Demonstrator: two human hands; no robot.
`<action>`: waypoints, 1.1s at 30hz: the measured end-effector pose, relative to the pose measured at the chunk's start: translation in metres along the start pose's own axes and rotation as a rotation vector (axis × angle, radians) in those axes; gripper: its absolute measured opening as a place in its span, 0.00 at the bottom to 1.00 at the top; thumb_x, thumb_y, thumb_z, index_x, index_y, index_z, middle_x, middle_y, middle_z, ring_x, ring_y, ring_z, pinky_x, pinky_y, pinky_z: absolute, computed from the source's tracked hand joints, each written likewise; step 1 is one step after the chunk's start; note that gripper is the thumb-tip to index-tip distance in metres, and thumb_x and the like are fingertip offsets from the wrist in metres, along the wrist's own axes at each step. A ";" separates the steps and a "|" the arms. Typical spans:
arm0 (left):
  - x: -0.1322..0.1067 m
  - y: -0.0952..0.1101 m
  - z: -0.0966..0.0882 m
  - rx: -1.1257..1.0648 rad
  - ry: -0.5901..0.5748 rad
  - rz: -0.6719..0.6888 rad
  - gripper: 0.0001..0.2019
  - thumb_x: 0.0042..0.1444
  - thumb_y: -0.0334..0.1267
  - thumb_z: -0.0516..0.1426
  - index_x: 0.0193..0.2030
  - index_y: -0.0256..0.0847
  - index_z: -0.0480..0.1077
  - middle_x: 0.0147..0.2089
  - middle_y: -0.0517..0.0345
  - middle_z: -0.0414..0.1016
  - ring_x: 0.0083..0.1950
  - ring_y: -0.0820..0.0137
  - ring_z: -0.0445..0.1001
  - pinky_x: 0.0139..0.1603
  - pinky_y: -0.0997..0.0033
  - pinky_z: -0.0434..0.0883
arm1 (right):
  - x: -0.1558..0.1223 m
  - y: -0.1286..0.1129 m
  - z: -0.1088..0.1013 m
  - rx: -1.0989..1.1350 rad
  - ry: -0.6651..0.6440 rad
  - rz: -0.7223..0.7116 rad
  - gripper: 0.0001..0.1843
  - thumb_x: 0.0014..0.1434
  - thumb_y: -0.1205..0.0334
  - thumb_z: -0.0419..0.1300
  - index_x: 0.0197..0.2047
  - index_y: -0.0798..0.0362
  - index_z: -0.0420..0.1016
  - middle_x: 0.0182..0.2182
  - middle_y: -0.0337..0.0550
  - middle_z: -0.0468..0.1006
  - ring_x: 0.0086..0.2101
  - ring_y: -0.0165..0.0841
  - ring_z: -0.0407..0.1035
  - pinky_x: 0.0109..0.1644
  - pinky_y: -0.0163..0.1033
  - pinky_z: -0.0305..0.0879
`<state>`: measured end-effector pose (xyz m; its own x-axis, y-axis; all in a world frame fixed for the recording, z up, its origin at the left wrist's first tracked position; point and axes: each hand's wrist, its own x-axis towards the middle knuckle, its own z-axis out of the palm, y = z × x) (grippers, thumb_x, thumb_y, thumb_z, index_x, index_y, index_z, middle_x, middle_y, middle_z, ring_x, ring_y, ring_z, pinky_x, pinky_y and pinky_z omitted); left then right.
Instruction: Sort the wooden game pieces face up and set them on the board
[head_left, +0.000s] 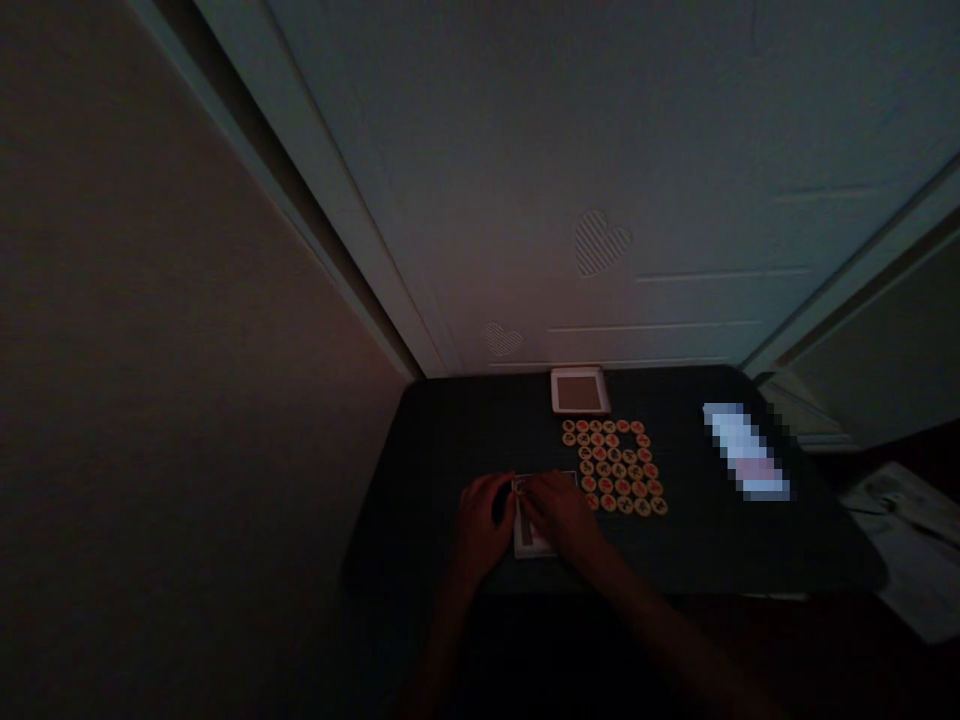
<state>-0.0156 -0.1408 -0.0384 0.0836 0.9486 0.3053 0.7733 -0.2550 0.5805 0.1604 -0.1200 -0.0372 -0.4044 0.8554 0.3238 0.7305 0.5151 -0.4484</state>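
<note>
The scene is very dim. A small white-rimmed box (pixel 526 530) lies on the dark table (pixel 697 550) near its front edge. My left hand (pixel 482 524) rests against the box's left side with fingers curled. My right hand (pixel 559 512) lies over the box's top and right side, fingers bent down on it. Just right of my right hand, several round wooden game discs (pixel 615 466) with red and black marks lie flat in a neat grid. A second white-rimmed box part (pixel 579 391) sits behind the discs at the table's far edge.
A pixelated light object (pixel 746 452) lies on the table's right part. A pale door with heart shapes (pixel 600 243) stands behind the table, and a wall closes the left side. Papers (pixel 911 535) lie beyond the right edge.
</note>
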 end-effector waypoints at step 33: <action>0.000 0.002 -0.003 -0.021 -0.056 0.077 0.15 0.67 0.31 0.51 0.53 0.48 0.74 0.57 0.56 0.78 0.62 0.61 0.71 0.63 0.50 0.68 | 0.000 -0.004 -0.018 -0.009 -0.053 -0.037 0.11 0.63 0.72 0.61 0.46 0.51 0.79 0.44 0.46 0.82 0.46 0.41 0.74 0.57 0.49 0.67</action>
<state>-0.0159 -0.1417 -0.0346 0.1776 0.9347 0.3077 0.7499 -0.3311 0.5727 0.1675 -0.1232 -0.0202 -0.4598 0.8374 0.2956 0.7193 0.5464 -0.4290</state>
